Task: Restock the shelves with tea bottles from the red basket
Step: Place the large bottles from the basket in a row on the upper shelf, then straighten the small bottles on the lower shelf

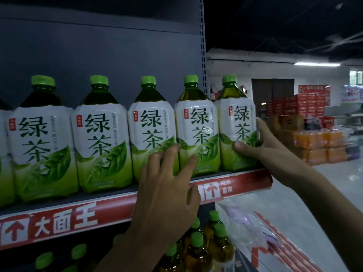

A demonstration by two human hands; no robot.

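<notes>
While right hand (269,142) wraps the end tea bottle (235,122) at the 3 o'clock end of the shelf (78,218) and left hand (167,185) steadies its 9 o'clock neighbour (196,124), fingers spread, placing looks nearly done; next: clean release.

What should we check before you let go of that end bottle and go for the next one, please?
1. End bottle upright: ok.
2. Right hand grips the end bottle, thumb on the front: ok.
3. End bottle's base fully on the shelf: cannot tell, the right hand hides its lower right corner.
4. Left hand steadies the row, straight fingers against the neighbouring bottle: ok.
5. Labels of the row face front: ok.
6. Red basket within reach: cannot tell, it is not in view.
</notes>
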